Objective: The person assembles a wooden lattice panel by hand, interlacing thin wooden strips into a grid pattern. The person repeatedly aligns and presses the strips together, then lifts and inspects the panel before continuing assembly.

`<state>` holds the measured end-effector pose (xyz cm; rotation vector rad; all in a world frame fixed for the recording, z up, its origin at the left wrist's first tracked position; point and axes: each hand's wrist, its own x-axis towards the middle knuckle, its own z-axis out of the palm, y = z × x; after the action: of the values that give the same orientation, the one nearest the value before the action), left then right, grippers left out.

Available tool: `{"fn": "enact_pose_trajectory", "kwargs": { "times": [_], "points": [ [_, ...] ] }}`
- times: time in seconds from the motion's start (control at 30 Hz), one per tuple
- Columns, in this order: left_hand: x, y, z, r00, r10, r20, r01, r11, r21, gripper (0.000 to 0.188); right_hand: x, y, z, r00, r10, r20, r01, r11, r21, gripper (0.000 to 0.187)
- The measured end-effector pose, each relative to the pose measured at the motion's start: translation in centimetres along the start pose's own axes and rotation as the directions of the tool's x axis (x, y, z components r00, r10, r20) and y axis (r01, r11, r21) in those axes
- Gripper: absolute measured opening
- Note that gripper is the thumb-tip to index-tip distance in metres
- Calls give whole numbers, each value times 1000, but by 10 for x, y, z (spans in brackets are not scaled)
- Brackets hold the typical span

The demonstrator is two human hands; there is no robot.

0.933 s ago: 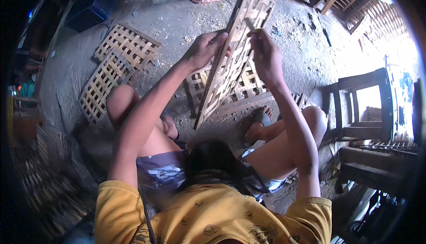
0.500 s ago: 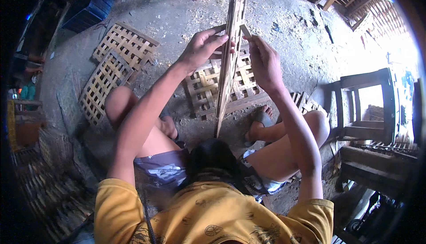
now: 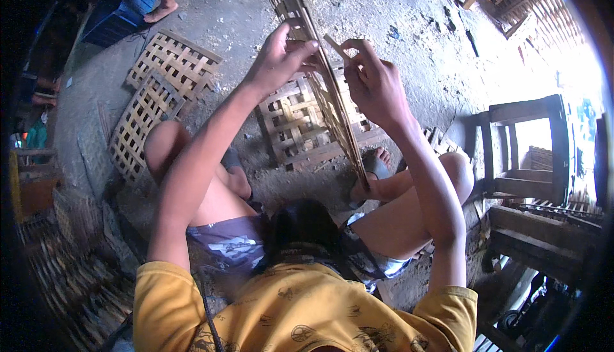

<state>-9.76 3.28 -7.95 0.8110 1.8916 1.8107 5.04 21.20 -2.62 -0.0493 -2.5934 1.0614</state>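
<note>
A woven bamboo lattice panel [image 3: 343, 120] is held up on edge in front of me, slanting from the upper left down to near my right foot. My left hand [image 3: 279, 59] grips its left side, thumb at the edge and fingers partly hidden behind the slats. Just right of the panel, my right hand [image 3: 376, 86] pinches a short, flat, pale strip [image 3: 334, 46], perhaps bamboo. The strip's tip points at the panel's edge; whether they touch is unclear. Beneath them another woven panel [image 3: 288, 131] lies flat on the floor.
Two more lattice panels [image 3: 142, 118] overlap on the floor at left. A blue crate [image 3: 125, 13] stands behind them, beside another person's bare foot [image 3: 160, 13]. At right are a wooden stool frame [image 3: 521, 112] and timber [image 3: 537, 230]. Shavings litter the concrete floor [image 3: 409, 58].
The held panel has tilted, its top going left and its bottom going right. My right hand has turned the strip leftward. The other person's feet have moved left.
</note>
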Motion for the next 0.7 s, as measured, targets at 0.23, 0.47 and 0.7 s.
{"fn": "enact_pose_trajectory", "kwargs": {
  "times": [0.23, 0.47, 0.7],
  "points": [
    [8, -5, -6, 995, -33, -90, 35, 999, 21, 40, -2, 1, -4, 992, -127, -11, 126, 989, -80, 28],
    [6, -2, -12, 999, -20, -35, 24, 993, 117, 36, -4, -1, 3, 987, -158, 18, 159, 983, -93, 28],
    [8, -21, -11, 993, 29, -118, -6, 982, 190, 36, -9, -10, -1, 988, -143, 50, 148, 983, -109, 26]
  ]
}}
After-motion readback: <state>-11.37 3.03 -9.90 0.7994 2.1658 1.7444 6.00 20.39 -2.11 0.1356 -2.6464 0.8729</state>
